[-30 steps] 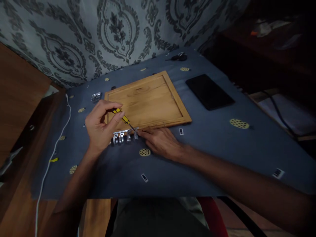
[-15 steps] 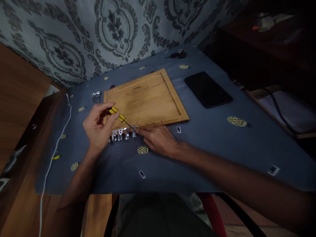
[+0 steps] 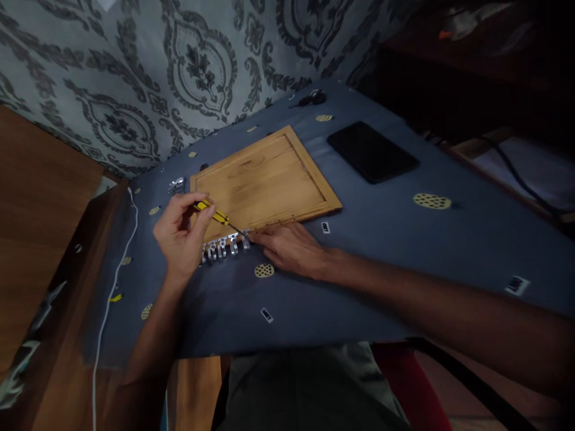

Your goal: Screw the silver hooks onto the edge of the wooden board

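My left hand is closed around a yellow and black screwdriver, which slants down to the right. Its tip meets the right end of a metal hook rail along the near edge of a framed wooden board. Several silver hooks hang from that rail over the cloth. My right hand lies at the board's near edge, its fingers gripping the rail's right end beside the screwdriver tip. Whatever fastener sits under the tip is too small to make out. Small dark holes dot the board's edge farther right.
A second bunch of metal hooks lies beyond the board's left corner. To the right rests a black tablet. A dark object with round ends is at the back. A white cable runs down the left side of the blue tablecloth.
The camera view has shifted and turned slightly. The screwdriver stays at the rail's right end, and both hands keep nearly the same pose.
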The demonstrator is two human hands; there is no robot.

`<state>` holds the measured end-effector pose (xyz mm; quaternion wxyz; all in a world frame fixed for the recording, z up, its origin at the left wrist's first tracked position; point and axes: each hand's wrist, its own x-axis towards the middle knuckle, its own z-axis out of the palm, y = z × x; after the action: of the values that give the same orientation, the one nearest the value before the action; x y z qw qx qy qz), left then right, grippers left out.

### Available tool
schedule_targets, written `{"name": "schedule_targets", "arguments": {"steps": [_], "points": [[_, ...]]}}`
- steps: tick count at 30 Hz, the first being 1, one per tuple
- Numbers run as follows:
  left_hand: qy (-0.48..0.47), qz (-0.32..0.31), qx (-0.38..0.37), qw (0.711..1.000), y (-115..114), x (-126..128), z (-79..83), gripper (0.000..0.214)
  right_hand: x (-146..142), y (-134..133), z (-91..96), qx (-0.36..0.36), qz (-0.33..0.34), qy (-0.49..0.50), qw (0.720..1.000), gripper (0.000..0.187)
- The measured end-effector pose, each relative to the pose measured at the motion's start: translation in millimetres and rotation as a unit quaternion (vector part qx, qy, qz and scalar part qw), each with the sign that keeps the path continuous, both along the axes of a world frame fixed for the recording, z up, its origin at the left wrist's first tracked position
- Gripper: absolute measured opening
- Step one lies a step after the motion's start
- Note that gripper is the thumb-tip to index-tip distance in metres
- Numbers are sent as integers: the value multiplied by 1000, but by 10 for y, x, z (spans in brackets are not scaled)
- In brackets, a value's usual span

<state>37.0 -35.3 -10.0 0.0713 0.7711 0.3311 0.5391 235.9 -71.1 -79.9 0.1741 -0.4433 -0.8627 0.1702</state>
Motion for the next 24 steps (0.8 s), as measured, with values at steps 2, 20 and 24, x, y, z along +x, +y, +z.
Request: {"name": "schedule_targets", "arguments": {"steps": [2, 20, 24], "points": [[3, -40, -36, 999, 4, -14, 19, 20, 3, -1, -3, 0, 1, 2, 1000, 43], [-58, -56, -80, 994, 63, -22, 5, 23, 8, -3, 75, -2, 9, -17, 1000, 40], [-33, -7, -40, 999, 59, -22, -2, 13, 7, -4, 51, 5, 7, -13, 1000, 42]]}}
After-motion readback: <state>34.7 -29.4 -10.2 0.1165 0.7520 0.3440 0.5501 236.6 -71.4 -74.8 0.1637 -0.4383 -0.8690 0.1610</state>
